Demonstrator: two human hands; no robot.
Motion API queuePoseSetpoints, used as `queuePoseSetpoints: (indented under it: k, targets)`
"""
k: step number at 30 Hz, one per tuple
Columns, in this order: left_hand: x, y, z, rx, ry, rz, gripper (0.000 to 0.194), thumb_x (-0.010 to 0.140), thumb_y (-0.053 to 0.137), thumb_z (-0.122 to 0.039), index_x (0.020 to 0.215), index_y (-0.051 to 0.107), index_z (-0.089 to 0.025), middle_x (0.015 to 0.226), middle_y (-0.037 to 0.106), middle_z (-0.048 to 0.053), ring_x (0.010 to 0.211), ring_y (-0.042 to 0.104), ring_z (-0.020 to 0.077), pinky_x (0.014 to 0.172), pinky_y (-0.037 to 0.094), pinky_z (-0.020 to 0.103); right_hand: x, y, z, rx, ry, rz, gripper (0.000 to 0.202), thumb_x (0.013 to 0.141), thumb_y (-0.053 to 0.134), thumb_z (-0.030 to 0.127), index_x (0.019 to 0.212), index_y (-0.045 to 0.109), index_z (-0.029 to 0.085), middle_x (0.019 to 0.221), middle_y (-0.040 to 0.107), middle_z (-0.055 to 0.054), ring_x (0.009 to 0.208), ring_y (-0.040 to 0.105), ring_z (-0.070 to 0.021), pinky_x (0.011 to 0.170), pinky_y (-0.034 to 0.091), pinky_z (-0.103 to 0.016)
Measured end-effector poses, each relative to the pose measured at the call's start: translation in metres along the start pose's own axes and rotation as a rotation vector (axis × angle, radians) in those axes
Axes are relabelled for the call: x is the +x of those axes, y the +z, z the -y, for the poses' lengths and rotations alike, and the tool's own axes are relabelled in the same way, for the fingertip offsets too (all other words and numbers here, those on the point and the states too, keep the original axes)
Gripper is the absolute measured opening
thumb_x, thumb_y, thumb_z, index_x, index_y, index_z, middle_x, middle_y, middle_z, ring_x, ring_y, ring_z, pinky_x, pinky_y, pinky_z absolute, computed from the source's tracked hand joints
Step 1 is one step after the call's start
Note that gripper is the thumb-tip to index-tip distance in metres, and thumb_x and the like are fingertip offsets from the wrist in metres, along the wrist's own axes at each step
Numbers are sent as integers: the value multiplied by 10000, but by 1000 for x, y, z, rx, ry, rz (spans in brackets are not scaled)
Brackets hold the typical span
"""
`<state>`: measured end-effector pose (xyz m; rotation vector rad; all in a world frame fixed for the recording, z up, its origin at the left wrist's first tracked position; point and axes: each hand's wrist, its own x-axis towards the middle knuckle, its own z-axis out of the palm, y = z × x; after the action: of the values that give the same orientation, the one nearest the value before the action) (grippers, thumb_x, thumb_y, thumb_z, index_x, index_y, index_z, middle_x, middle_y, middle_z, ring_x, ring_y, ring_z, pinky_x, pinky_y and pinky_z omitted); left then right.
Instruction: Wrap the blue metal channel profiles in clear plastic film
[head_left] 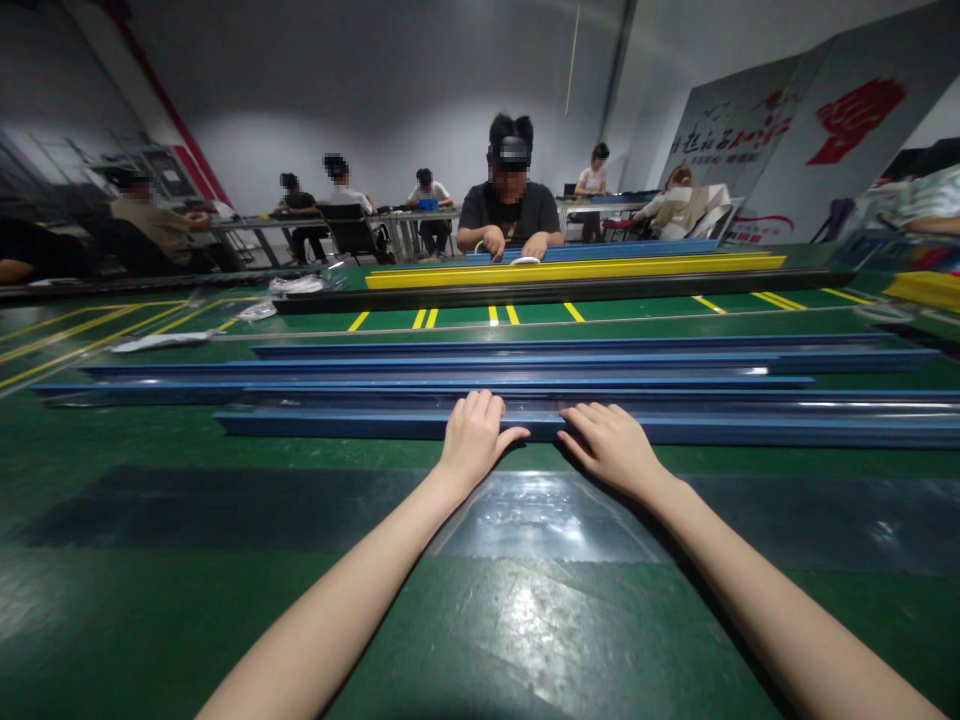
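A long blue channel strip (pixel 360 425) lies crosswise in front of me, the nearest of several. My left hand (pixel 474 430) reaches over its front wall, with the fingers bent into the trough and the thumb stretched right along the outer side. A short way to the right, my right hand (pixel 609 440) grips the same wall, fingers over the rim and thumb in front. Between the two hands a short piece of the wall shows. Under my forearms a clear plastic sheet (pixel 555 515) lies flat on the green surface. My fingertips are partly hidden inside the channel.
More blue channels (pixel 525 368) lie parallel just beyond. Farther off are a black strip (pixel 570 290) and a yellow strip (pixel 585 268). A co-worker (pixel 510 205) faces me there, hands on blue strips. Crumpled clear film (pixel 296 285) lies at the left. Other people sit at tables behind.
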<state>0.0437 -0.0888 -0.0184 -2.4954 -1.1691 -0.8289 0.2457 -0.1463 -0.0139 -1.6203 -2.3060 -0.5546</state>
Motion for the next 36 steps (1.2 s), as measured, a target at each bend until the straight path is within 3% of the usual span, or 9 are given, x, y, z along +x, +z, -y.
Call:
queuePoseSetpoints:
  k: [16, 27, 36]
  targets:
    - [2, -2, 2, -65, 5, 5, 345, 737, 553, -521, 746, 517, -178, 791, 550, 47, 769, 491, 190, 685, 391, 291, 0, -2, 1, 19, 18, 17, 308, 894, 331, 348, 970, 567, 165, 887, 618, -73, 802, 505, -186, 673, 272, -298]
    - [-1, 0, 2, -68, 26, -17, 304, 755, 569, -478, 772, 521, -179, 806, 546, 56, 779, 479, 202, 676, 377, 308, 14, -9, 17, 206, 77, -43, 185, 875, 402, 290, 853, 555, 187, 861, 579, -61, 826, 467, -184, 673, 305, -287]
    - [-3, -3, 5, -74, 76, -19, 205, 805, 531, -374, 780, 527, -170, 800, 551, 47, 783, 472, 196, 694, 371, 303, 19, -14, 16, 94, 36, -39, 148, 856, 419, 226, 778, 539, 187, 792, 566, -56, 769, 467, -178, 644, 297, -279]
